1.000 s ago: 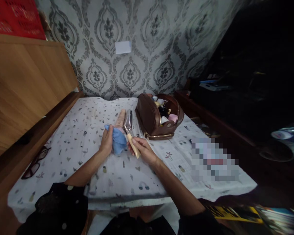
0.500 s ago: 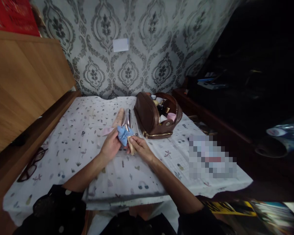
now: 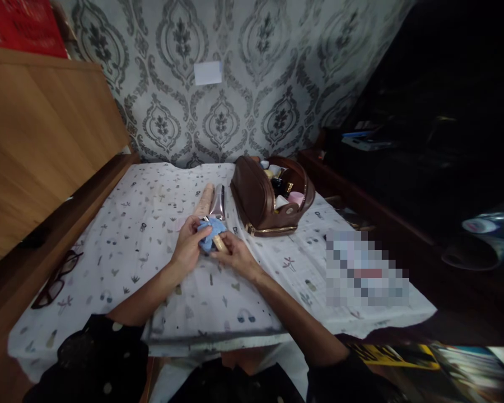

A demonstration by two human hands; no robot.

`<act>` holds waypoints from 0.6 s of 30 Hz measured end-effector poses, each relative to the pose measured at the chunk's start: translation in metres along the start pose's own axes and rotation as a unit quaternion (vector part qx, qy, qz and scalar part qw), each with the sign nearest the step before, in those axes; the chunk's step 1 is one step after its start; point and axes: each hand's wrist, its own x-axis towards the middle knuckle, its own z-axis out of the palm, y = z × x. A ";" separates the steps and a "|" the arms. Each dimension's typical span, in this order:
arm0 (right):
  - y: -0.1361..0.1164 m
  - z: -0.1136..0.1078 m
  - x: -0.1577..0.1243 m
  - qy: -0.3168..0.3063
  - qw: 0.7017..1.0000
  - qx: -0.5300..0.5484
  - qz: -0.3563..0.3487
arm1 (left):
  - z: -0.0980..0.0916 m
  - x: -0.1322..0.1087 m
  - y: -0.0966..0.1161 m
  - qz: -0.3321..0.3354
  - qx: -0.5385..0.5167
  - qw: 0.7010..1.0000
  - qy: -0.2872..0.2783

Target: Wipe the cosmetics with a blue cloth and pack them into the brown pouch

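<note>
My left hand point(image 3: 189, 246) is closed on a blue cloth point(image 3: 210, 232) and presses it against a beige tube with a shiny silver cap point(image 3: 218, 208). My right hand point(image 3: 231, 254) grips the tube's beige lower end point(image 3: 219, 243). A second beige tube point(image 3: 204, 202) lies on the table just beyond my hands. An open brown leather pouch point(image 3: 258, 201) with small cosmetic items inside stands to the right of the tubes.
A white patterned cloth point(image 3: 151, 268) covers the table. Dark-framed glasses point(image 3: 54, 279) lie at its left edge beside a wooden ledge. A blurred-out item point(image 3: 365, 268) rests at the right. Patterned wallpaper is behind, and dark furniture stands to the right.
My left hand has bunched the blue cloth and moved it up over the tube toward the silver cap. My right hand has slid closer to the tube's lower end.
</note>
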 end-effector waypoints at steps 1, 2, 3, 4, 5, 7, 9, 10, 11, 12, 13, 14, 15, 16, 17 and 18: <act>0.001 0.000 0.000 0.023 1.000 0.002 -0.002 | 0.000 0.001 0.000 0.004 -0.004 1.000 0.010; 0.001 0.000 0.001 0.039 0.999 0.001 -0.002 | 0.000 0.002 0.000 0.006 -0.008 1.000 0.020; 0.001 0.000 0.001 0.047 0.999 -0.001 -0.002 | -0.001 0.002 0.001 0.006 -0.013 1.000 0.027; 0.000 -0.001 0.001 0.046 0.999 -0.004 -0.004 | -0.001 0.003 0.001 0.005 -0.017 0.999 0.031; -0.001 -0.001 0.001 0.040 0.999 -0.006 -0.007 | -0.002 0.004 0.001 0.003 -0.020 0.999 0.034; -0.003 -0.003 0.000 0.022 1.000 -0.004 -0.011 | -0.004 0.005 0.001 0.001 -0.025 0.999 0.037; -0.005 -0.004 -0.001 0.005 1.000 -0.002 -0.008 | -0.005 0.007 0.002 -0.001 -0.032 0.999 0.037; -0.006 -0.004 -0.001 -0.004 1.000 -0.002 -0.003 | -0.006 0.007 0.002 -0.001 -0.035 0.999 0.036; -0.006 -0.004 -0.001 -0.015 1.000 -0.002 0.003 | -0.007 0.008 0.003 -0.002 -0.039 0.999 0.033; -0.006 -0.005 -0.001 -0.025 1.000 0.002 0.011 | -0.007 0.009 0.003 -0.002 -0.042 0.999 0.029; -0.007 -0.005 -0.002 -0.037 0.999 0.011 0.019 | -0.008 0.009 0.003 -0.004 -0.045 0.999 0.026; -0.007 -0.005 -0.002 -0.050 0.998 0.028 0.030 | -0.009 0.010 0.003 -0.006 -0.048 0.999 0.022; -0.007 -0.006 -0.002 -0.064 0.996 0.051 0.043 | -0.010 0.010 0.003 -0.008 -0.052 0.998 0.018; -0.007 -0.006 -0.002 -0.078 0.992 0.077 0.058 | -0.011 0.010 0.003 -0.012 -0.057 0.998 0.013; -0.007 -0.006 -0.003 -0.090 0.988 0.102 0.073 | -0.012 0.011 0.003 -0.017 -0.062 0.998 0.009; -0.007 -0.006 -0.003 -0.101 0.983 0.125 0.087 | -0.013 0.011 0.003 -0.021 -0.066 0.998 0.005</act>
